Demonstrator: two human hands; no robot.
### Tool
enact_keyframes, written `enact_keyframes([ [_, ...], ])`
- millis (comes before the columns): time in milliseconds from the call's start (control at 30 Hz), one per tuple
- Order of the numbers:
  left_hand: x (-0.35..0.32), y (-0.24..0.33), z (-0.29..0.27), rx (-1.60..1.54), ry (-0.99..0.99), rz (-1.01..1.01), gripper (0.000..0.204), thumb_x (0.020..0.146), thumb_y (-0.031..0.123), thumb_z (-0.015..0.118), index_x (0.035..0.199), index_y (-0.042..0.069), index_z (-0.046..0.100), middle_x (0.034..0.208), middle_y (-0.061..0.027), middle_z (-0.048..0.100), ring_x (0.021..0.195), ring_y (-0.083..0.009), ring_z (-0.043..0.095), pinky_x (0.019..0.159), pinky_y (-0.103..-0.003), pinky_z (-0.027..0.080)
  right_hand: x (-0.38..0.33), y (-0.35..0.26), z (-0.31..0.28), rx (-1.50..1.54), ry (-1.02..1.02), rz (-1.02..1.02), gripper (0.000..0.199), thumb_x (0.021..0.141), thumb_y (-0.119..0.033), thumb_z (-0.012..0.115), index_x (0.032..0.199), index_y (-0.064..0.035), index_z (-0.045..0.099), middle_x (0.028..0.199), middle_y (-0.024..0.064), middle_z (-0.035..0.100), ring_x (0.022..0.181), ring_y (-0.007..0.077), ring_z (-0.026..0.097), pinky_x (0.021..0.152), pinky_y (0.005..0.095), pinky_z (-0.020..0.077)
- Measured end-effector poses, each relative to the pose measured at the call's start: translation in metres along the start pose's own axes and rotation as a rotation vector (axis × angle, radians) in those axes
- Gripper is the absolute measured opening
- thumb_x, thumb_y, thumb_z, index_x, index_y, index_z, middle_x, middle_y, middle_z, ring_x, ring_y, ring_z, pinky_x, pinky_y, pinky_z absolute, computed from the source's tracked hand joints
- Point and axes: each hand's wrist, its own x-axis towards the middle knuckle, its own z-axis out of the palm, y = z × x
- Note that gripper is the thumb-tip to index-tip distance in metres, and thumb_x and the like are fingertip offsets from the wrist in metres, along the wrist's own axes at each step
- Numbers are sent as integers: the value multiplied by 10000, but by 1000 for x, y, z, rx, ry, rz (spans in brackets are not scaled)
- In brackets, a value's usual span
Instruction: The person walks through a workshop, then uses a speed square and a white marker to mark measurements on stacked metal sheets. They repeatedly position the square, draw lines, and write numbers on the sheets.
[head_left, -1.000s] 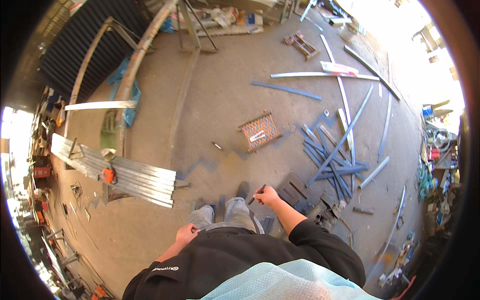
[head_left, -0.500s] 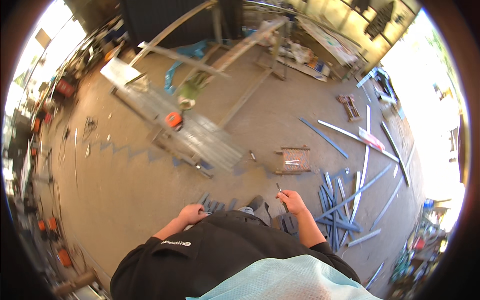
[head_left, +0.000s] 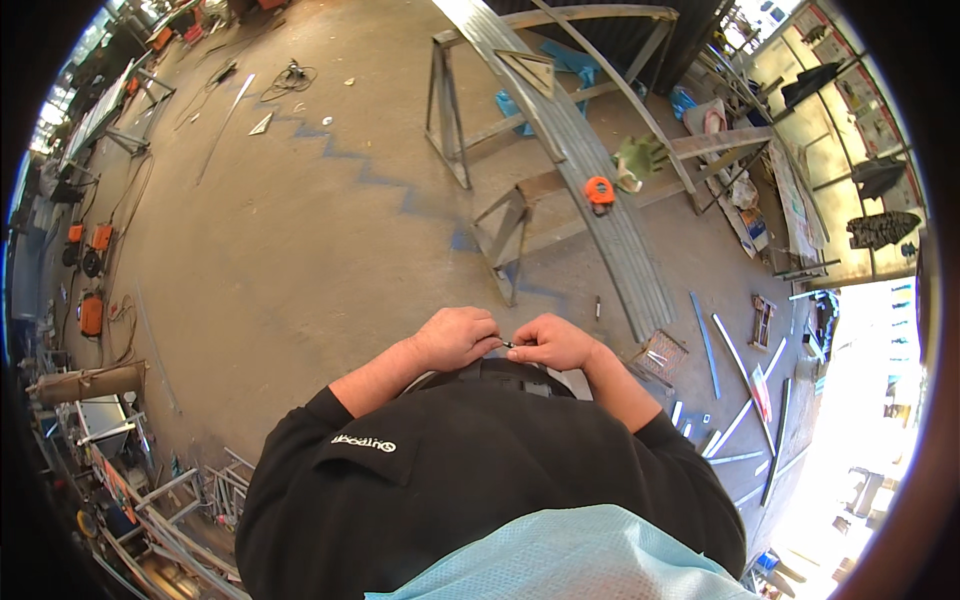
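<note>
In front of my waist my two hands meet, fingers pinched together. Between them runs a slim dark pen-like stick, mostly covered by the fingertips. My left hand grips one end of it, and my right hand has the other. Beyond them, long grey metal profiles lie side by side across metal trestles. An orange tape measure rests on the profiles, with a pale green work glove beside it. Farther up the profiles is a triangular set square.
A trestle leg stands ahead of my hands. To the right are a low woven stool and scattered metal strips on the floor. Orange machines with cables line the left; a metal frame pile lies at lower left.
My view has turned left, so the profiles and trestles now appear farther right. My left hand has come up to meet the right one at the pen-like stick, which the right alone held before.
</note>
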Motion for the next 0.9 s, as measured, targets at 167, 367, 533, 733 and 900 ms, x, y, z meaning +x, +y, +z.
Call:
enact_keyframes([
  [167,-59,-18,-60,-124,99,48,186,1064,225,717,969,65,732,904,-133,704,913,-406,701,784,-517,556,63,-60,-2,-136,-161,-199,408,1045,-397,794,917,-11,764,724,130,652,689,207,582,668,412,488],
  [367,-89,-37,-117,-136,240,33,202,1064,184,713,934,30,716,836,-135,669,814,-405,664,725,-495,533,127,-122,-17,-423,-174,-490,328,1005,-330,790,883,-29,750,836,168,712,815,408,687,726,500,527],
  [533,-87,-61,-164,-118,226,-80,191,1062,187,714,943,39,728,850,-144,684,826,-400,673,732,-484,540,172,-142,-36,-483,-79,-593,328,994,-352,804,883,-46,767,839,143,713,851,398,708,744,510,539],
  [733,-35,-117,-215,-201,337,-304,194,1063,215,729,1069,24,757,929,-144,708,838,-343,698,760,-443,556,231,-129,-87,-99,292,-512,293,1032,-307,826,924,-36,794,818,60,738,738,245,698,687,406,537],
  [900,38,-159,-250,-210,309,-336,174,1074,177,711,1095,13,767,942,-145,728,872,-302,724,792,-409,568,285,-136,-124,654,386,-361,194,1086,-174,783,989,-7,767,801,-19,671,719,83,603,650,293,506],
])
